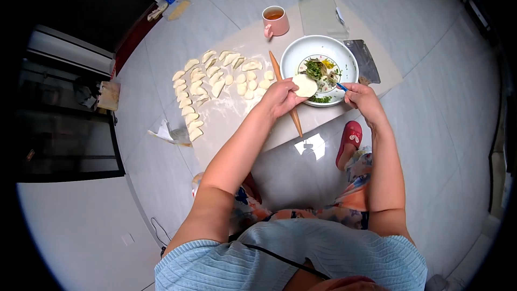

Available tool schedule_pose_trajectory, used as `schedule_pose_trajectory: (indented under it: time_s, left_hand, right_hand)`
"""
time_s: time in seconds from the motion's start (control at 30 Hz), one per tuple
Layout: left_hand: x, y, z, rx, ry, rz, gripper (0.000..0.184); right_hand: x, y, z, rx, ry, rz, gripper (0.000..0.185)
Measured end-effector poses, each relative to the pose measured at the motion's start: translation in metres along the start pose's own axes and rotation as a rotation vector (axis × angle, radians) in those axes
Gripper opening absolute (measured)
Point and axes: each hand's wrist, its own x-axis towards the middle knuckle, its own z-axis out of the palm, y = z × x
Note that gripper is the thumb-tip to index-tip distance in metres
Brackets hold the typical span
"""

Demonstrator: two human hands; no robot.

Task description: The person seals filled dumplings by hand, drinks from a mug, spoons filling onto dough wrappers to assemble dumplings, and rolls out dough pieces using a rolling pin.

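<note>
A round, flat dumpling wrapper [305, 85] lies in my left hand [281, 98], gripped at its edge beside the bowl's near rim. My right hand [364, 101] is closed on the blue handle of a spoon [340, 87], whose far end reaches into the white bowl [289, 54]. Chopped greens, some yellow bits and other filling [323, 70] lie in the bowl. Under my left hand passes a tapered wooden rolling pin [295, 118], slanting across the table beside the bowl.
Folded dumplings [186, 102] stand in rows on the floured table [226, 124], left of small dough pieces [249, 83]. Behind are a pink mug [276, 21] of brown liquid and a clear flat container [323, 16]. A cleaver [363, 62] lies right of the bowl.
</note>
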Motion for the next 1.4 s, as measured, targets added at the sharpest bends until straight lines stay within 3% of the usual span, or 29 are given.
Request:
schedule_pose_trajectory:
  time_s: [0.17,0.27,0.33,0.57,0.77,0.93,1.07,1.23,1.4]
  left_hand:
    - [0.017,0.009,0.014,-0.125,-0.050,-0.024,0.048]
    - [0.020,0.013,0.017,-0.220,-0.101,-0.055,0.048]
    - [0.021,0.014,0.016,-0.279,-0.139,-0.061,0.048]
    - [0.021,0.015,0.012,-0.311,-0.065,-0.066,0.047]
    - [0.012,0.018,0.019,-0.300,-0.063,-0.015,0.053]
    - [0.023,0.020,0.008,-0.410,0.097,0.040,0.057]
    - [0.021,0.019,0.004,-0.339,0.058,0.077,0.056]
    - [0.011,0.019,0.017,-0.261,-0.035,0.088,0.050]
    - [0.010,0.016,0.023,-0.295,-0.066,0.048,0.045]
  right_hand:
    - [0.000,0.008,0.005,-0.035,0.074,-0.112,0.033]
    - [-0.002,0.009,0.008,-0.155,0.108,-0.286,0.031]
    - [0.000,0.012,0.007,-0.433,0.176,-0.377,0.031]
    - [-0.005,0.008,0.008,-0.540,0.247,-0.351,0.029]
    - [-0.004,0.008,0.004,-0.499,0.261,-0.362,0.032]
    - [-0.001,0.014,-0.005,-0.427,0.324,-0.362,0.026]
    - [0.010,0.030,-0.013,-0.374,0.387,-0.419,0.024]
    - [0.006,0.020,-0.009,-0.101,0.309,-0.175,0.022]
    - [0.005,0.013,-0.007,0.148,0.187,-0.138,0.023]
